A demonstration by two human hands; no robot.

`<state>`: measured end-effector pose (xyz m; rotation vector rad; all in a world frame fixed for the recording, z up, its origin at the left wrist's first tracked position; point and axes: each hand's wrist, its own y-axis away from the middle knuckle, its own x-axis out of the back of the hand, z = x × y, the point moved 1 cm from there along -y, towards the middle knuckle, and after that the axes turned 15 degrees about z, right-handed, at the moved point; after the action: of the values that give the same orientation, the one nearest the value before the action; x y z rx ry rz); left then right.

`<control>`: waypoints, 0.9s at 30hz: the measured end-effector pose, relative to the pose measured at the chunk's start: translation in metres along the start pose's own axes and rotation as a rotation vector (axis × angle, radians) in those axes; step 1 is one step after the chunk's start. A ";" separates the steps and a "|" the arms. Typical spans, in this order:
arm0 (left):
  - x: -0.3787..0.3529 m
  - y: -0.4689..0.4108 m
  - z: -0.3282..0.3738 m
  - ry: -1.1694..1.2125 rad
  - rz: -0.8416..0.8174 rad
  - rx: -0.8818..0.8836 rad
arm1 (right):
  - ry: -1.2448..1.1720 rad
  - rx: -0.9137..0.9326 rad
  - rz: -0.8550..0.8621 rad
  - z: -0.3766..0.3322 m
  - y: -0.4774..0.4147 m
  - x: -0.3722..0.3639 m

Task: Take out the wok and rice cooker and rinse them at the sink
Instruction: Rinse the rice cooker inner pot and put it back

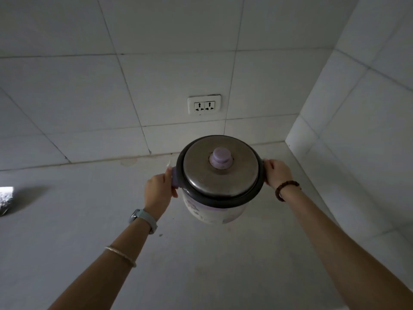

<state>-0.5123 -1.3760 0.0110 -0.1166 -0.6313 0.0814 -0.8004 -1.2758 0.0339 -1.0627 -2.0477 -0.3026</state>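
Observation:
The rice cooker (214,206) is white with purple print, a dark rim and a steel lid (220,173) topped by a lilac knob. It stands or hovers just over the pale counter (201,265) near the back wall; I cannot tell if it touches. My left hand (157,191) grips its lilac left side handle. My right hand (277,173) grips the right side handle, which is hidden under the fingers. The wok and the sink are out of view.
A double wall socket (204,105) sits on the tiled back wall above the cooker. A tiled side wall (357,130) closes the corner on the right. A shiny object (5,199) pokes in at the left edge.

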 end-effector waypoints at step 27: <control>-0.069 -0.052 -0.014 -0.135 -0.078 0.151 | 0.020 -0.149 -0.064 0.021 -0.067 -0.068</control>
<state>-0.5574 -1.4360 -0.0332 0.0596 -0.7614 0.0615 -0.8405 -1.3459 -0.0213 -1.0800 -2.0695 -0.5028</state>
